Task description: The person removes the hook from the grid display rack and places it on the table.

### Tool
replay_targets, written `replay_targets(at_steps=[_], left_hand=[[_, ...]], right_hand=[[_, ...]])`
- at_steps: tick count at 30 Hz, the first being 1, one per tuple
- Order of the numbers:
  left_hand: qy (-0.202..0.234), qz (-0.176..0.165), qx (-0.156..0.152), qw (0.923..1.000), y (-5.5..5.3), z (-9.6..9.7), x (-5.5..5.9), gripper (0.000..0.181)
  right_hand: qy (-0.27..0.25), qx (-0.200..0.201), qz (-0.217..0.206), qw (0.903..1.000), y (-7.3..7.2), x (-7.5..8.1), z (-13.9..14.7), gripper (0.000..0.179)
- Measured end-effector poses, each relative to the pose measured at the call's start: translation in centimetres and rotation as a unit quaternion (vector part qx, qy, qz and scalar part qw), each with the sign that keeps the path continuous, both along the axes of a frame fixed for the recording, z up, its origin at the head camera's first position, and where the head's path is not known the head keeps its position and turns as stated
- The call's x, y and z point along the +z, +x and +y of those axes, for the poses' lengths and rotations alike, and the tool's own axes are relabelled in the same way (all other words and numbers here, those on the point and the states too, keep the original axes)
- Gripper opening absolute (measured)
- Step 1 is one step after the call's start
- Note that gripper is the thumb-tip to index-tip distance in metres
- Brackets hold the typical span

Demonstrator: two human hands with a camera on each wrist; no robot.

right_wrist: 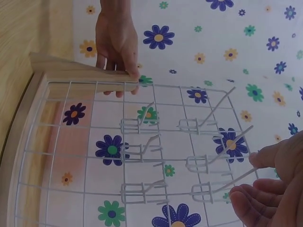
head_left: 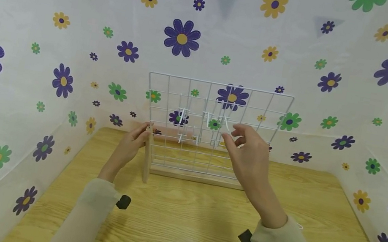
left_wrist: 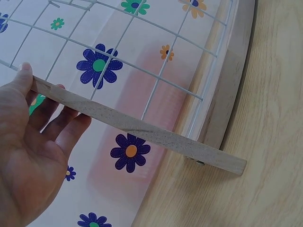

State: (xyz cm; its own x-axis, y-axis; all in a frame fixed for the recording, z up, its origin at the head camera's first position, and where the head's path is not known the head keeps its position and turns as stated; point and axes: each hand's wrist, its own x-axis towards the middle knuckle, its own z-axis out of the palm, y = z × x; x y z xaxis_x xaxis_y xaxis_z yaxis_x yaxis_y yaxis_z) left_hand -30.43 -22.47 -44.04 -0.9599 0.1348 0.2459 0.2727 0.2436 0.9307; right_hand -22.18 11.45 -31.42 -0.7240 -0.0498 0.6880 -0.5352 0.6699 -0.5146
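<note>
A white wire grid stands upright in a wooden frame with a pale base bar. My left hand grips the upper part of the frame's left side post, thumb on one face and fingertips on the other. Several white wire hooks hang on the grid in two rows, the upper ones with longer prongs. By the rightmost upper hook, my right hand has its thumb and index finger parted around the prong's tip, the other fingers loosely bent. The frame's right post is mostly hidden behind that hand.
The wood-grain tabletop is bounded by a white flowered sheet at the back and both sides. A pinkish patch shows behind the grid's lower left. A small white loop lies beside the right sleeve.
</note>
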Motion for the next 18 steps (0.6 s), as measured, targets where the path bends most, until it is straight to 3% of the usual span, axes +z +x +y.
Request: replay_targets(at_steps=[8, 18], left_hand=[[-0.002, -0.002, -0.001, 1.0, -0.1, 0.0, -0.1, 0.057], [-0.002, 0.002, -0.004, 1.0, 0.0, 0.0, -0.1, 0.058]], right_hand=[[-0.004, -0.01, 0.001, 0.9999, -0.9, -0.1, -0.8, 0.03], [-0.026, 0.004, 0.024, 0.9994, -1.4, -0.3, -1.3, 0.015]])
